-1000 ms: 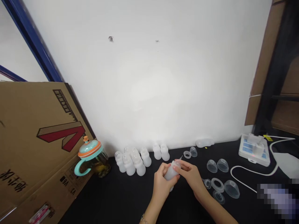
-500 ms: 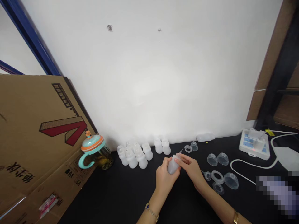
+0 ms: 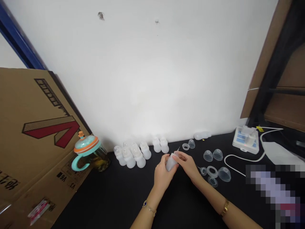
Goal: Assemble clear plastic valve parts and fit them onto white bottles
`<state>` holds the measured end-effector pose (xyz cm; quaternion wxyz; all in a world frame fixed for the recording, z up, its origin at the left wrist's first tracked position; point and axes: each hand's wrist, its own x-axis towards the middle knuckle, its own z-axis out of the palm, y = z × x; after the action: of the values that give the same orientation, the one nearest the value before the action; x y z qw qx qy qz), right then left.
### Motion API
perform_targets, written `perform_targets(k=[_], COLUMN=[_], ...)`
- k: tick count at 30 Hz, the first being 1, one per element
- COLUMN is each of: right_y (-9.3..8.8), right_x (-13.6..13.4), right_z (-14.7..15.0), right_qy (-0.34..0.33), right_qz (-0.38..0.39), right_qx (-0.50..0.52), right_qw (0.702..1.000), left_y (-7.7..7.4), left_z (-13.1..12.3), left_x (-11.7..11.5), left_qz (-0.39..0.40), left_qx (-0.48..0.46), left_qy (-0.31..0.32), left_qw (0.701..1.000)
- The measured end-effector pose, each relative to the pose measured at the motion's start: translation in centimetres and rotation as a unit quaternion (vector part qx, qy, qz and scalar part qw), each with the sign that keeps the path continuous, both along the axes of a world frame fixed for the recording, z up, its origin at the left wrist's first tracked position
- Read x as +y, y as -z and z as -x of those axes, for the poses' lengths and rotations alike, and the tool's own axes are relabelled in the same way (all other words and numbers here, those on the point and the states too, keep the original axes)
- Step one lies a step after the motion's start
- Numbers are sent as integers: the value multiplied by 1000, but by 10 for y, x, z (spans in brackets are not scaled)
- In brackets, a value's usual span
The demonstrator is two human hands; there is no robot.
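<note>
My left hand (image 3: 163,173) is wrapped round a small frosted baby bottle (image 3: 171,163), tilted with its mouth up and to the right. At that mouth, the fingers of my right hand (image 3: 187,163) are pinched on a clear piece with a thin pointed tip (image 3: 178,149). My fingers hide most of this piece. To the right of my right hand lie a similar clear stemmed piece (image 3: 203,171), a translucent ring (image 3: 212,172), a clear disc (image 3: 213,181) and a clear dome cap (image 3: 224,174).
Several capped bottles (image 3: 130,160) stand by the wall at left, beside a teal-lidded jug (image 3: 88,152) and a cardboard box (image 3: 35,111). Further right are two dome caps (image 3: 217,155), another ring (image 3: 186,146), a bottle lying down (image 3: 202,135) and a power strip (image 3: 246,140) with a white cable.
The camera view has shifted, so everything sits further left and slightly higher. My hands keep the same hold on the bottle and the clear piece at its mouth.
</note>
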<state>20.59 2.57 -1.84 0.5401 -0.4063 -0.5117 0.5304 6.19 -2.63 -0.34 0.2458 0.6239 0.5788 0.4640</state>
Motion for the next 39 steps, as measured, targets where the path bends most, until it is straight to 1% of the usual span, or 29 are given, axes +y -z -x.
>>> perform_targets(k=[2, 4, 5, 6, 7, 8, 9, 11, 12, 14, 16, 18, 19, 21, 25, 32, 33, 34, 35, 36, 37, 39], right_y=[-2, -8, -13, -18, -24, -29, -34, -39, -40, -36, -31, -26, -24, -24, -26, -22, -22, -22, -22, -23, -24, -27], right_x=[-1, -1, -1, 0, 1, 3, 5, 10, 13, 18, 20, 21, 21, 20, 20, 22, 23, 25, 27, 29, 31, 33], right_z=[0, -5, -9, -15, -22, -30, -38, -54, -60, -69, -75, -79, -82, -85, -89, -92, -93, -94, -94, -93, -91, -86], right_qy=[-2, 6, 32, 79, 121, 162, 201, 261, 271, 269, 264, 257, 250, 231, 197, 198, 202, 209, 216, 220, 217, 183], right_qz=[-11, -35, -52, -72, -106, -139, -163, -165, -152, -119, -87, -65, -55, -34, -6, 9, 5, -4, -16, -28, -41, -52], right_qx=[-17, -53, -84, -129, -182, -242, -306, -424, -476, -565, -628, -667, -680, -696, -703, -693, -686, -671, -644, -601, -538, -356], right_qw=[1000, 998, 995, 986, 970, 947, 916, 851, 823, 771, 727, 696, 687, 679, 683, 693, 699, 711, 734, 768, 814, 915], left_y=[1, 2, 1, 1, 1, 0, 0, 0, 0, 0, 0, 0, -1, -2, -3, -3, -3, -3, -3, -3, -3, -4], left_z=[0, 0, 0, 0, 1, 1, 1, 1, 1, 1, 1, 1, 2, 2, 2, 4, 5, 5, 6, 6, 6, 7], left_x=[1, 1, 1, 1, 1, 1, 0, 0, 0, 0, 0, 0, 0, 0, -2, 0, 1, 1, 1, 2, 2, 2], left_qz=[4, 11, 14, 15, 16, 17, 17, 18, 18, 15, 13, 12, 11, 10, 7, 6, 5, 3, 1, -1, -3, -6], left_qx=[-5, -5, -4, -3, -3, -1, 1, 7, 9, 9, 7, 8, 10, 16, 23, 20, 23, 25, 26, 26, 25, 20], left_qy=[-5, -6, -8, -11, -14, -16, -18, -19, -20, -22, -26, -28, -28, -26, -24, -34, -36, -38, -40, -42, -44, -48], left_qw=[1000, 1000, 1000, 1000, 1000, 1000, 1000, 1000, 1000, 1000, 1000, 1000, 1000, 999, 999, 999, 999, 999, 999, 999, 999, 999])
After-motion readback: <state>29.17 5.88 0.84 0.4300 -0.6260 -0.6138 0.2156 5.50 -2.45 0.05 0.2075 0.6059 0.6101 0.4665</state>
